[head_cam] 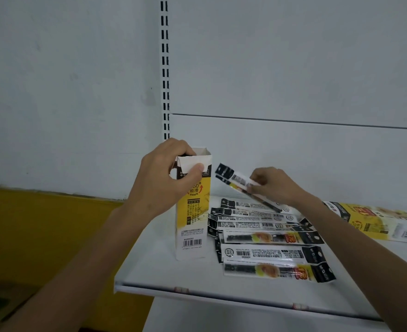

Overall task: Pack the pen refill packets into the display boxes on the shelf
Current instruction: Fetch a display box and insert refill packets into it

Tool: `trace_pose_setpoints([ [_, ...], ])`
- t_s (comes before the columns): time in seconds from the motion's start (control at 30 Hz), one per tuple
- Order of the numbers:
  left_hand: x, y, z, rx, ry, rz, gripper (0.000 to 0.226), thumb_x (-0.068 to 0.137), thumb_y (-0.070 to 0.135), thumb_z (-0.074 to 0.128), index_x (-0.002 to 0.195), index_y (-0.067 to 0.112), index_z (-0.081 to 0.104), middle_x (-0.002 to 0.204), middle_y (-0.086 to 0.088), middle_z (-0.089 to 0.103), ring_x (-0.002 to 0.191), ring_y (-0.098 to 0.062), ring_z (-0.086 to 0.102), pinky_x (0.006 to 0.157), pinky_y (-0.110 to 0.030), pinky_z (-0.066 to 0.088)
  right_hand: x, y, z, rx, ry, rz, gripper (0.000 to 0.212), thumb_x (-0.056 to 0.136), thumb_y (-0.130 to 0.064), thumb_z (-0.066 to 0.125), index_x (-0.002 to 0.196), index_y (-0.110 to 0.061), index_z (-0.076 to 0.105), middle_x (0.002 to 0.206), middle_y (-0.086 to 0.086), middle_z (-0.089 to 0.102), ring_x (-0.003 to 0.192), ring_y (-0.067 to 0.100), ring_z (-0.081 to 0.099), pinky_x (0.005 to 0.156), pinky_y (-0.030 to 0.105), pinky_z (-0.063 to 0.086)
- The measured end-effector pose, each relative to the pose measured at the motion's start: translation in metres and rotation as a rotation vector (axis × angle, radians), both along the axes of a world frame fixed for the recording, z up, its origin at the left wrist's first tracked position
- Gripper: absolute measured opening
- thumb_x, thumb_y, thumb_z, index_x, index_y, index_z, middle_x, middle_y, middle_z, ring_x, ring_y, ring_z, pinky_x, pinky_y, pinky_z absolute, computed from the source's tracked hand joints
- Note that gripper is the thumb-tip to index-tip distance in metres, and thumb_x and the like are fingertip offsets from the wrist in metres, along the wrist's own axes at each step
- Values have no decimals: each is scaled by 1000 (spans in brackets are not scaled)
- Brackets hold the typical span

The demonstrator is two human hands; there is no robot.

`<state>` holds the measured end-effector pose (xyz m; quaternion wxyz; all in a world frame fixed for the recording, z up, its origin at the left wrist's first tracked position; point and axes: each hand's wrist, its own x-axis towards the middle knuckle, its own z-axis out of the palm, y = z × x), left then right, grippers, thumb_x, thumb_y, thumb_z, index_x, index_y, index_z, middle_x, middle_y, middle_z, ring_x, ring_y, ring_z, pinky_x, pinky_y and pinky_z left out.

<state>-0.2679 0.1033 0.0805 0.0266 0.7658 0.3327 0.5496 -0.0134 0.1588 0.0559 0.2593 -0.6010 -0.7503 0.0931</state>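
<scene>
- Shelf [149,271]: white, front edge nearest the camera, two small red-and-white tags on the lip.
- Loose refill packets [269,238]: pile lying flat on the shelf right of the box, overlapping, long axes roughly left-right. Some are print side up, some barcode side up. Nearest one sits close to the front edge.
- Display box [193,212]: upright on the shelf left of the pile, yellow and white, barcode low on the facing side, top open. Can't tell what's inside.
- Left hand [166,173]: gripping the box at its top, thumb on the front flap, fingers curled over the rim.
- Right hand [274,185]: pinching one held packet [233,178] near its middle, above the pile. Packet is tilted, black header end up and left, near the box's top but not touching.
- Second box [375,221]: same print, lying flat further right, partly behind the right forearm.
- Back panel [293,68]: plain white, with a slotted upright [165,68] rising behind the box.
</scene>
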Motion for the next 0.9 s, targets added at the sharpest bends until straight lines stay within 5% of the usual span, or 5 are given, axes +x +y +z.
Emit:
trace_pose_setpoints([
  [0.2,-1,-3,5,-65,83,25,37,73,50,46,81,16,57,80,4,58,75,-12,54,62,-30,47,-15,-21,48,-63,613,188,22,81,0,65,90,-20,67,86,3,71,74,15,66,71,25,50],
  [0.4,-10,-12,24,-141,416,105,13,87,47,49,92,35,49,96,13,58,91,-8,47,75,-27,36,-43,-50,101,92,627,333,11,81,-7,65,87,-16,70,85,-3,71,78,8,64,71,14,49],
  [0.6,-12,-15,19,-166,291,5,11,86,37,54,94,39,47,100,7,61,91,-12,54,79,-34,48,-77,-64,130,335,890,416,7,83,-4,64,90,-7,64,79,0,68,75,13,68,61,26,53],
  [0.7,-12,-16,18,-182,242,-37,17,85,36,56,99,43,48,104,5,62,93,-15,57,80,-41,51,-91,-59,126,391,862,364,9,82,-4,66,88,-10,62,80,1,69,76,16,69,59,28,54],
  [0.9,-9,-14,18,-200,271,-29,13,84,40,54,96,40,48,100,6,59,94,-12,55,80,-39,52,-109,-58,108,476,474,238,17,83,-12,67,89,-20,53,76,-7,60,68,11,64,45,19,50],
])
